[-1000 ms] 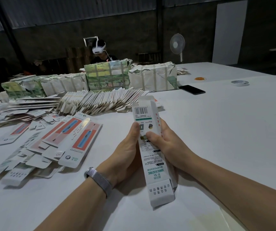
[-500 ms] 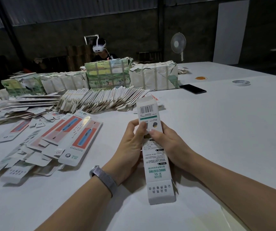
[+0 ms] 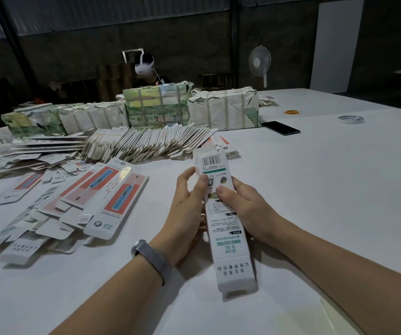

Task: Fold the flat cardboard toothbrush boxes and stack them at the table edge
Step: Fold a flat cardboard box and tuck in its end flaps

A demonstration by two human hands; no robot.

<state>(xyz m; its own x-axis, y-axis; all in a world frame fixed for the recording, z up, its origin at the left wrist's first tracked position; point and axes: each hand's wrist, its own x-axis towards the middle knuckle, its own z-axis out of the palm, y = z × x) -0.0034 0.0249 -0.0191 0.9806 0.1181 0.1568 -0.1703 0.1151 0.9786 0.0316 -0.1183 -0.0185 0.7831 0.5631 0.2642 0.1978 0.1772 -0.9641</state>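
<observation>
A long white toothbrush box (image 3: 227,238) with a barcode and green print stands lengthwise over the white table (image 3: 327,189), squared up, its far flap raised and its near end flap hanging. My left hand (image 3: 186,213) grips its left side, thumb on the front panel. My right hand (image 3: 245,209) holds the right side, thumb pressed on the front near the middle. Flat unfolded boxes (image 3: 102,197) with red and blue brush pictures lie scattered to the left.
A fanned row of flat box blanks (image 3: 146,143) lies behind the hands, with strapped bundles (image 3: 223,110) further back. A black phone (image 3: 281,128), a tape roll (image 3: 351,119) and an orange ring (image 3: 292,112) rest at the far right. A person with a headset sits beyond the bundles.
Both hands have carried the box slightly away from me and slid higher along it; the left fingers now wrap the upper left side near the barcode.
</observation>
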